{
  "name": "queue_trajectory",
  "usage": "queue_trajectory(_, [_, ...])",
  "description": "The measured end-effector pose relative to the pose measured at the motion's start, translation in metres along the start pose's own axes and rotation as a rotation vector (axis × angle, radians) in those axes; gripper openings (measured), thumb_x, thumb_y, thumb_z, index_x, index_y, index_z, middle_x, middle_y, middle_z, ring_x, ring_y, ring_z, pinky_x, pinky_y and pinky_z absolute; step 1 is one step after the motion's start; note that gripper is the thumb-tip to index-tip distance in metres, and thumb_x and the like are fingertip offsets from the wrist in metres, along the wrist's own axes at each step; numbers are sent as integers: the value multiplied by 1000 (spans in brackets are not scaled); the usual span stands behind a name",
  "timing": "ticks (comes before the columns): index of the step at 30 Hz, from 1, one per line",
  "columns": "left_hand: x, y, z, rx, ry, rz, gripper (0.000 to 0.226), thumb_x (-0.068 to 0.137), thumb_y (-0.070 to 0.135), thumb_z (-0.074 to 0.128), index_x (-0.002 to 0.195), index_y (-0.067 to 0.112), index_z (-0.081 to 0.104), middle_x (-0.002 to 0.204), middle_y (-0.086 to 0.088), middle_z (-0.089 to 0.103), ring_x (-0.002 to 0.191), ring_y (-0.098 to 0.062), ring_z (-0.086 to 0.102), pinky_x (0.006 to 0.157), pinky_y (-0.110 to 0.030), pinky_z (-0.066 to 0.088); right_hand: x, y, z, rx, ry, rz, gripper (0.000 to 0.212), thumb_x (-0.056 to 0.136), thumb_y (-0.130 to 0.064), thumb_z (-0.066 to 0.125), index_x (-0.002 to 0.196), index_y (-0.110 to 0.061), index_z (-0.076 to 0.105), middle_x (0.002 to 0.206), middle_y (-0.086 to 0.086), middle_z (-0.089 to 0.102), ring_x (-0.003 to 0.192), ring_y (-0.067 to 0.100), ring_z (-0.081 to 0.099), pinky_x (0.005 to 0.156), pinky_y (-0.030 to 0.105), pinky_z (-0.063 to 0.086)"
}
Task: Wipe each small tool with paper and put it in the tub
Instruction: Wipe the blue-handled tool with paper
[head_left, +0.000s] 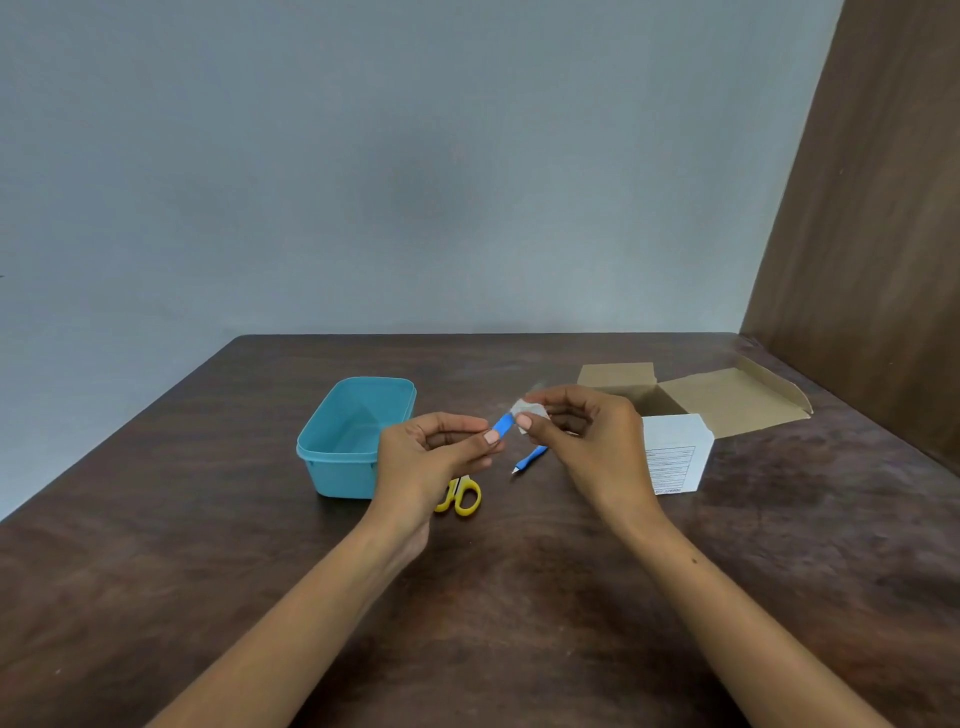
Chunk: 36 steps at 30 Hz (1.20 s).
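Our left hand (431, 452) pinched a blue-handled tool (503, 426) by its handle; our right hand (582, 431) pinched folded paper (530, 413) round its other end. Both were raised above the table (156, 597) centre. The teal tub (343, 441) sat left; scissors (462, 496) and another blue tool (530, 460) lay below.

A dark brown wooden table (519, 597) fills the lower half of the view; an open cardboard box (727, 397) sits on it toward its far right corner, flaps spread flat; a white printed label (675, 457) covers the box's near face; a pale grey wall (415, 182) rises behind the table's far edge; a brown wooden panel (872, 234) stands along the table's right side.
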<state>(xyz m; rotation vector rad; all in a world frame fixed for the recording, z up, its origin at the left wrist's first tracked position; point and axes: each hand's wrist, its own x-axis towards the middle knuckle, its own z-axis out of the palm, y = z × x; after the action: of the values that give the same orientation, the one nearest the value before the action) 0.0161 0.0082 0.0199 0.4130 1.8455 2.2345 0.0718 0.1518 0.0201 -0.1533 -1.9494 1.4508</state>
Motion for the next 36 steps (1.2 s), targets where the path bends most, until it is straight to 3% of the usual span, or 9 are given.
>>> queue_trajectory(8, [-2, 1, 2, 10, -14, 60, 15, 72, -3, 74, 87, 1, 71, 79, -9, 75, 69, -11, 72, 54, -16, 54, 0, -1, 1, -11, -80, -38, 9, 78, -10, 74, 80, -18, 74, 79, -3, 74, 75, 11, 70, 69, 33, 59])
queue_trajectory(10, [-3, 0, 2, 34, -22, 95, 15, 71, -4, 75, 85, 2, 70, 79, -11, 75, 69, -14, 72, 54, -18, 54, -3, -2, 4, -80, -105, -76, 5, 76, -12, 76, 80, -14, 74, 77, -5, 74, 72, 7, 69, 69, 25, 58])
queue_trajectory(14, [-4, 0, 2, 67, -49, 133, 17, 69, -4, 77, 76, 4, 65, 80, -15, 75, 74, -22, 74, 55, -20, 55, 0, -1, 1, -155, 26, -99, 10, 74, -12, 78, 78, -19, 72, 75, -13, 69, 72, -1, 65, 65, 8, 49])
queue_trajectory(16, [-3, 0, 2, 75, -50, 140, 17, 69, -4, 77, 74, 5, 63, 80, -14, 75, 74, -22, 74, 56, -21, 56, 0, 0, 0, -137, 46, -74, 11, 73, -12, 78, 76, -19, 70, 75, -13, 69, 72, 0, 65, 64, 9, 50])
queue_trajectory(20, [-2, -1, 1, 70, -31, 147, 17, 68, -4, 77, 74, 5, 65, 75, -10, 75, 69, -18, 73, 55, -21, 56, -1, -1, 0, -113, -78, -31, 13, 70, -12, 81, 72, -20, 71, 70, -10, 71, 68, 5, 68, 62, 23, 57])
queue_trajectory(22, [-3, -1, 1, 72, -44, 148, 16, 68, -4, 77, 75, 4, 65, 75, -9, 75, 70, -17, 73, 55, -21, 56, 0, 0, -2, -91, -46, -10, 13, 68, -12, 82, 71, -19, 72, 70, -8, 72, 68, 7, 68, 63, 26, 57])
queue_trajectory(27, [-3, 0, 2, 75, -51, 157, 17, 67, -4, 78, 75, 5, 65, 75, -9, 75, 72, -17, 73, 55, -20, 56, -1, -1, 0, -91, 30, -21, 10, 70, -14, 81, 73, -15, 72, 72, -8, 72, 68, 5, 67, 63, 25, 58])
queue_trajectory(33, [-3, 0, 1, 93, -62, 155, 22, 66, -2, 79, 85, 4, 69, 78, -9, 76, 74, -19, 73, 56, -22, 57, -2, -1, 0, -68, -106, -1, 13, 68, -7, 81, 68, -15, 71, 68, -4, 71, 61, 4, 66, 53, 21, 54])
queue_trajectory(36, [-2, 2, 2, 102, -69, 150, 21, 66, -4, 79, 83, 5, 70, 77, -7, 76, 72, -17, 73, 55, -20, 56, -1, -2, -1, -79, -35, -9, 15, 68, -10, 82, 67, -20, 70, 68, -7, 71, 64, 5, 67, 59, 25, 57])
